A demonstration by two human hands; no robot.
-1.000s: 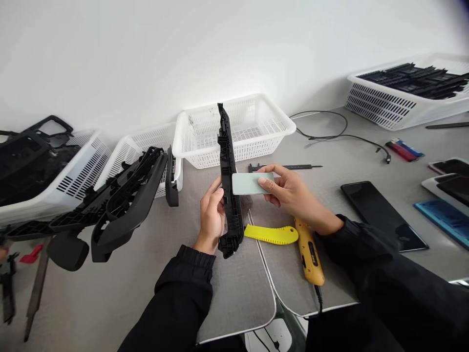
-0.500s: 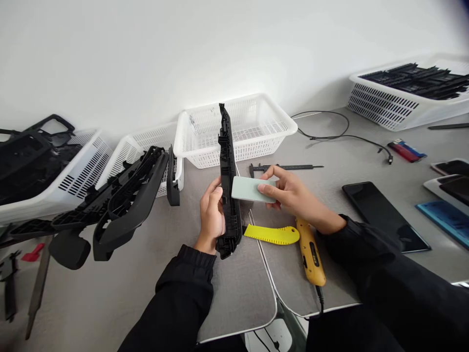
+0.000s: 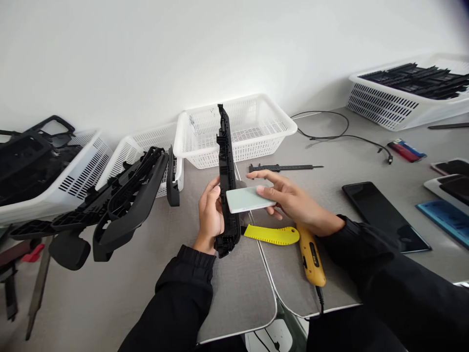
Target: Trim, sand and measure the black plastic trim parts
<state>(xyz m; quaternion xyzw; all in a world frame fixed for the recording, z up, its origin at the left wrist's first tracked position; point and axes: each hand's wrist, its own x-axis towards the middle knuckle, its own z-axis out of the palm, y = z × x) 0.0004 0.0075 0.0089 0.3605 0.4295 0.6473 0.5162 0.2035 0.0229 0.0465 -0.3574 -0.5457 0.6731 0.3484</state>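
A long black plastic trim part stands nearly upright in my left hand, which grips its lower left side. My right hand pinches a pale green flat rectangular block between thumb and fingers, its index finger stretched out. The block's left end overlaps the front of the trim part; whether they touch I cannot tell. Just below lies a yellow-handled knife, its dark end partly behind the part. A yellow corded power tool lies under my right wrist.
Behind the part stands a white basket. Black plastic parts overhang a basket on the left. A caliper, a cable and a dark phone lie to the right. Another white basket holds black parts.
The green block has moved slightly left and down, now overlapping the trim part. My right index finger has straightened off the block. My left hand has barely shifted.
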